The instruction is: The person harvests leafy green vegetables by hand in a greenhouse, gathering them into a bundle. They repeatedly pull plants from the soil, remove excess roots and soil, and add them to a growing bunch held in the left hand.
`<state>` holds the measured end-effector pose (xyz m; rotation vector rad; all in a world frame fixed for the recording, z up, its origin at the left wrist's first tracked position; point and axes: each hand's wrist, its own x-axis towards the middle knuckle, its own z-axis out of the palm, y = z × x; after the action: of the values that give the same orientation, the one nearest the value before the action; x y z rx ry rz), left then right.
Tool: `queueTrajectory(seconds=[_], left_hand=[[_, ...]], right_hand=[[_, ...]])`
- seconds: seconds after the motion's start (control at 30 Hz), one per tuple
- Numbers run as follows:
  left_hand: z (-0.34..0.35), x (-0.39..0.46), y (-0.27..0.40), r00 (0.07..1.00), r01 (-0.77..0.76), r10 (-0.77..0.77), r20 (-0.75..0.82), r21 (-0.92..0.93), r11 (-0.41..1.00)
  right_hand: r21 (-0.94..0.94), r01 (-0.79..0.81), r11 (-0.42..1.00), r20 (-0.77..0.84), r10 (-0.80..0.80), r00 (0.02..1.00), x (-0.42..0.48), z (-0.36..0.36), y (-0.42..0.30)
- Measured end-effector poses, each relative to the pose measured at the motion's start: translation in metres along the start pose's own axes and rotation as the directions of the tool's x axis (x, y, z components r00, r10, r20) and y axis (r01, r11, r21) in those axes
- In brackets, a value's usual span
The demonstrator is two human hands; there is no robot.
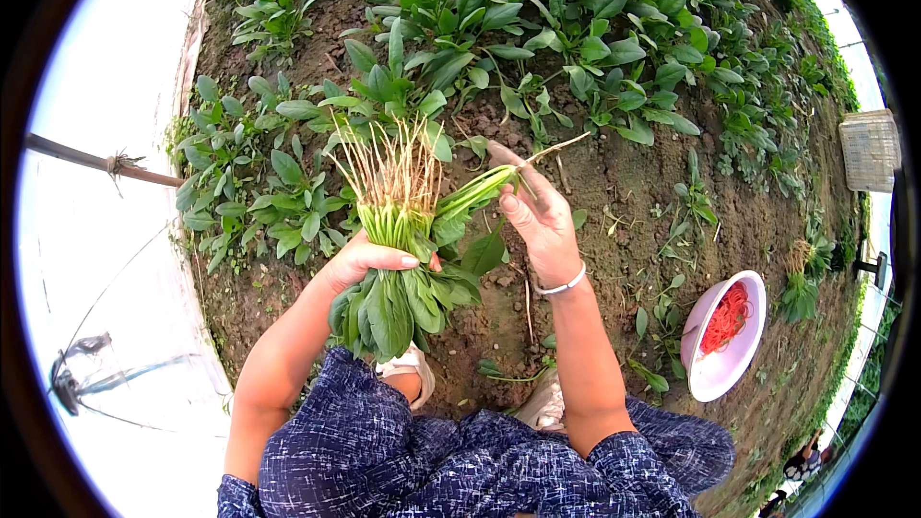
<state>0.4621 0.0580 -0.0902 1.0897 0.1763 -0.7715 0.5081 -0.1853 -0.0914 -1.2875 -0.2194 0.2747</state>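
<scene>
A thick bunch of spinach [392, 230] is gripped around its stems by my left hand [370, 259]. Its pale roots point up and its leaves hang down over my wrist side. To the right, my right hand [540, 223] holds a single spinach plant [478, 191] near its root end, between thumb and fingers. That plant's root sticks out past my fingers to the upper right, and its leaves reach to the side of the bunch. A bracelet circles my right wrist.
Rows of growing spinach [496, 7] stand ahead in the soil. At right are a pale plastic bowl [752, 345] of red rubber bands, a pulled spinach bunch [799, 295] on the ground and a plastic crate [869, 151]. Sheeting [129, 230] lines the left; another person [806, 460] appears lower right.
</scene>
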Motion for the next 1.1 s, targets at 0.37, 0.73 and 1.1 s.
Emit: queueTrajectory(seconds=[0.37,0.73,1.1], left_hand=[[-0.004,-0.072,-0.011,0.945,-0.306,0.297,-0.136,-0.053,0.95],[0.008,-0.105,-0.022,0.828,-0.321,0.297,-0.475,0.031,0.946],[-0.029,-0.085,0.006,0.881,-0.275,0.277,-0.383,0.061,0.96]], right_hand=[[-0.185,0.158,0.97,0.157,-0.13,0.979,0.001,0.099,0.035],[0.013,-0.082,0.997,0.265,0.075,0.961,-0.015,0.143,0.056],[-0.154,-0.007,0.988,0.145,0.03,0.989,0.009,0.153,0.059]])
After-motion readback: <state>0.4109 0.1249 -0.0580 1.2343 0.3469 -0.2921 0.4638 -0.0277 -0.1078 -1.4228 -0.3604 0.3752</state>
